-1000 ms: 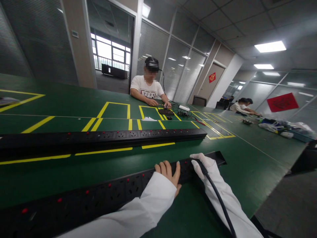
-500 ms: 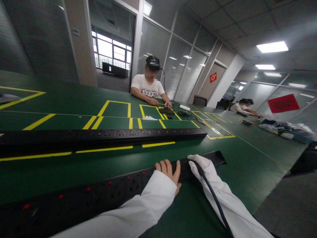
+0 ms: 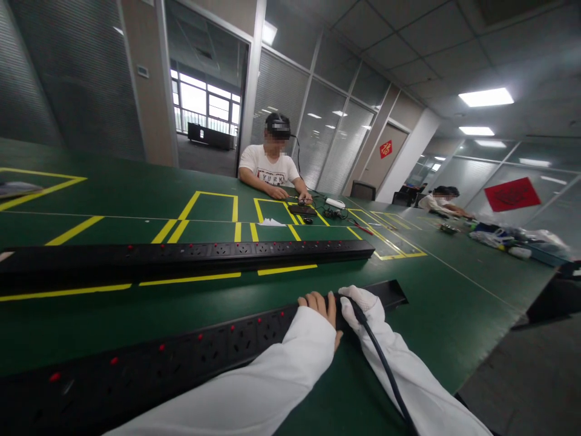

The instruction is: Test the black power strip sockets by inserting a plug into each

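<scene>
A long black power strip [image 3: 200, 348] with red switches or lights and rows of sockets lies slantwise across the near side of the table. My left hand [image 3: 324, 312], bare below a white sleeve, is wrapped over the strip's far edge towards its right end. Right beside it, my right hand [image 3: 363, 306] in a white glove is closed around the thick end of a black cable [image 3: 384, 360], over the strip. Whatever tip that end has is hidden in my fingers. The cable trails down to the bottom edge.
A second black power strip [image 3: 236, 254] lies farther back, parallel to yellow tape marks [image 3: 190, 283] on the green table [image 3: 436, 327]. Across sits a person [image 3: 270, 163] with small electronics and cables [image 3: 333, 209]. Bags and a blue tray [image 3: 540, 248] are at the right edge.
My left hand has slid slightly right along the strip, closer to my right hand. The view has shifted a little; my right hand keeps its hold on the cable.
</scene>
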Demonstrator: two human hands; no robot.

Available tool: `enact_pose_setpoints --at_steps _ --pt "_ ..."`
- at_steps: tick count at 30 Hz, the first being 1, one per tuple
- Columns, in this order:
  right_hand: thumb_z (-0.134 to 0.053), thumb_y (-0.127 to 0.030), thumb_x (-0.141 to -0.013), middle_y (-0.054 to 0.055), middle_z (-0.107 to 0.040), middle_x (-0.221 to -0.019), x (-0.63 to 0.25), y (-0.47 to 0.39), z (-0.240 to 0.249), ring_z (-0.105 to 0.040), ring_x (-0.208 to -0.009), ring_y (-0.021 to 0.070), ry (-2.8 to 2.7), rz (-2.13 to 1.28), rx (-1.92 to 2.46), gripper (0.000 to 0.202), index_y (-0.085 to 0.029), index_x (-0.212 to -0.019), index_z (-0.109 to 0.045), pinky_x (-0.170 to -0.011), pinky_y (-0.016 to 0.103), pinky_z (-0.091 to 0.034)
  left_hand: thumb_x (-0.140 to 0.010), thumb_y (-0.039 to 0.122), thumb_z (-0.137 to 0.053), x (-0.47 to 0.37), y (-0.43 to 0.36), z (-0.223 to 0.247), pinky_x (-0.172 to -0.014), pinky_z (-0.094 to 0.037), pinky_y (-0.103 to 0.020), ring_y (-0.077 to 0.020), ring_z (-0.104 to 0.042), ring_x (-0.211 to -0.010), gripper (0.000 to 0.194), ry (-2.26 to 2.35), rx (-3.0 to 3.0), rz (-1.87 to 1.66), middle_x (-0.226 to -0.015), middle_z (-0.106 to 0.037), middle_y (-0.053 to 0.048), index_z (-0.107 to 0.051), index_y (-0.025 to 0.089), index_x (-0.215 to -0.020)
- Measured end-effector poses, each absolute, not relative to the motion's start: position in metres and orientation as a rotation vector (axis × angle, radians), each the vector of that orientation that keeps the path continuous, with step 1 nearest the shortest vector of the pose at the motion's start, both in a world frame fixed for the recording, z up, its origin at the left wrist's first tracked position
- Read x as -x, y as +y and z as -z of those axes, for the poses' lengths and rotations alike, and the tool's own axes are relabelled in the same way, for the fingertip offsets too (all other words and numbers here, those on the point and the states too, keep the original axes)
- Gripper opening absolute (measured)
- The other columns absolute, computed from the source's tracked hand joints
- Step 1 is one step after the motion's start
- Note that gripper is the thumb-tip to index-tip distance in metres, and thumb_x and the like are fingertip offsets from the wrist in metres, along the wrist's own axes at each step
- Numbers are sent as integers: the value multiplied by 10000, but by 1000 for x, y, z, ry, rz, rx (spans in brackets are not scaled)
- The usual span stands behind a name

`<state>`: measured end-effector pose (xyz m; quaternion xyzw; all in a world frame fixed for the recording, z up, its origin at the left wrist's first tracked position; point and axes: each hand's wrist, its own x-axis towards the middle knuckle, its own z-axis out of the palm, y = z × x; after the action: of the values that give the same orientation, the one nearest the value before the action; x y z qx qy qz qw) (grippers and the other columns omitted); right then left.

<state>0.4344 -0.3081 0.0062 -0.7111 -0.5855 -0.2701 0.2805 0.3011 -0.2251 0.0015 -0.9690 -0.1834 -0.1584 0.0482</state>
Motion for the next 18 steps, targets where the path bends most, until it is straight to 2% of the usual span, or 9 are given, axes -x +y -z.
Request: enact_pose_setpoints --at_steps 5,10,18 --pt "-462 -277 -830 1 -640 -691 -439 -304 -10 -626 -595 119 -1603 628 1886 124 -229 -838 -576 -544 219 -500 -760 534 -608 -304 -222 -1 -802 -318 -480 -359 -528 -923 763 -563 2958 486 -1146 -547 -245 -388 124 -1364" --pt "-508 -219 -810 20 -665 -793 -434 -308 -10 -652 -705 150 -1605 687 1892 146 -225 -932 -588 -653 257 -530 -735 541 -604 -306 -222 -1 -774 -321 -468 -349 -522 -891 775 -554 2968 502 -1105 -557 -229 -375 162 -1371" --pt "-464 -276 -848 30 -672 -784 -431 -308 -5 -649 -699 162 -1525 740 1882 170 -230 -927 -607 -643 278 -533 -734 570 -627 -309 -226 0 -778 -306 -499 -397 -538 -896 812 -558 2939 513 -1127 -555 -282 -384 119 -1365"
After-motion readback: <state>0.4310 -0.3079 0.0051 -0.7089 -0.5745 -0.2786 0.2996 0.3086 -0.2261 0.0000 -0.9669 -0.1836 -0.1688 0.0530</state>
